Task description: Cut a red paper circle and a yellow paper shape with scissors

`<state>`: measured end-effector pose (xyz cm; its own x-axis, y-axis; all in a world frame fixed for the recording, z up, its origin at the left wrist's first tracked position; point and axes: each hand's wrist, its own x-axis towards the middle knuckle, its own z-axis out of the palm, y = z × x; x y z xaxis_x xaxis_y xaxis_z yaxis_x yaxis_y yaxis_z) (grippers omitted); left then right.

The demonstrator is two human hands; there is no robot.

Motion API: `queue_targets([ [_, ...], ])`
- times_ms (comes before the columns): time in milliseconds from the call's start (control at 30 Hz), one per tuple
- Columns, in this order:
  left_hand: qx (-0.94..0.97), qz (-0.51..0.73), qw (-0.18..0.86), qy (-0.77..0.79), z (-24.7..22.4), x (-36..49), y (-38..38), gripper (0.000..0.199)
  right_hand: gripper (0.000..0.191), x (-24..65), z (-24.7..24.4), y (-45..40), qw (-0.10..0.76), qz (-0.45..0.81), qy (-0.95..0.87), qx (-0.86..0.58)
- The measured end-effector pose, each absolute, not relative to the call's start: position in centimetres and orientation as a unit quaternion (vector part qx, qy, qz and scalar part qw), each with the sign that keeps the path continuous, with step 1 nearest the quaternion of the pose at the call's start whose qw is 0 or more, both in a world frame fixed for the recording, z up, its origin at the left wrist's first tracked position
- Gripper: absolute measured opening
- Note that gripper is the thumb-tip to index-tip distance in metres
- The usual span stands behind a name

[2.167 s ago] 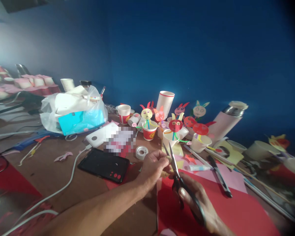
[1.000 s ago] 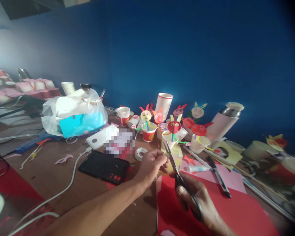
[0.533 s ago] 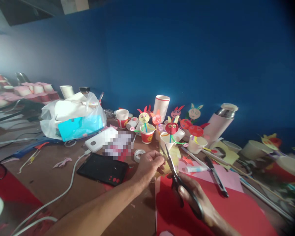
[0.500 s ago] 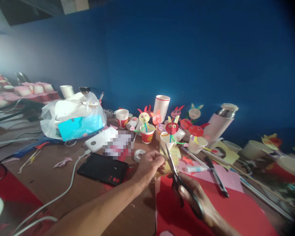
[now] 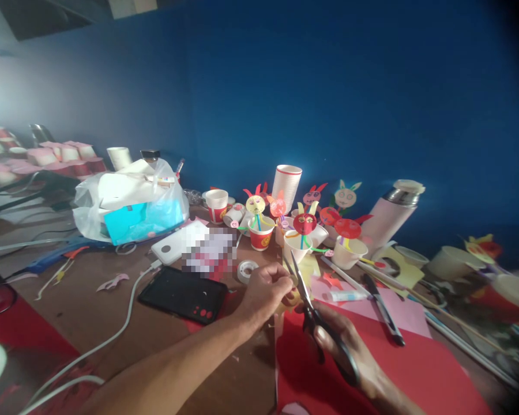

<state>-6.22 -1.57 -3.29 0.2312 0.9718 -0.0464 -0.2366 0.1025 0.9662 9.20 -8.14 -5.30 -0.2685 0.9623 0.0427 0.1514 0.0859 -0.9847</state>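
My right hand (image 5: 339, 340) is closed round the black handles of the scissors (image 5: 309, 308), whose blades point up and away, slightly parted. Just left of the blades, my left hand (image 5: 270, 291) is pinched, with thumb and fingers together; what it holds, if anything, is too small to make out. Beneath the hands lie yellow paper (image 5: 305, 268) and a large red sheet (image 5: 398, 374). Beyond them stand paper cups with paper faces, among them a red horned face (image 5: 305, 223) on a white cup (image 5: 297, 248).
A black phone (image 5: 181, 294), a tape roll (image 5: 246, 271) and a white power bank (image 5: 179, 241) lie left of my hands. A plastic bag (image 5: 89, 202) stands farther left. On the right are a black marker (image 5: 384, 311) and a leaning flask (image 5: 389, 216).
The view has shifted slightly, so the items on the table appear a little farther right. My hands and the scissors keep nearly the same pose.
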Motion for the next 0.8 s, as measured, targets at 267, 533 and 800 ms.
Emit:
queue_targets([
  [267,0.48,0.466,0.628,0.396,-3.09,-6.17,-1.69,0.008,0.05,9.38,-5.83,-8.13,0.398,0.515,-0.619,-0.44],
  [533,0.49,0.466,0.631,0.381,-3.66,-6.38,-1.48,0.007,0.047,9.43,-5.96,-8.13,0.396,0.528,-0.618,-0.427],
  [800,0.483,0.453,0.652,0.369,-3.86,-6.43,-1.13,0.005,0.049,9.41,-6.09,-8.14,0.398,0.536,-0.609,-0.428],
])
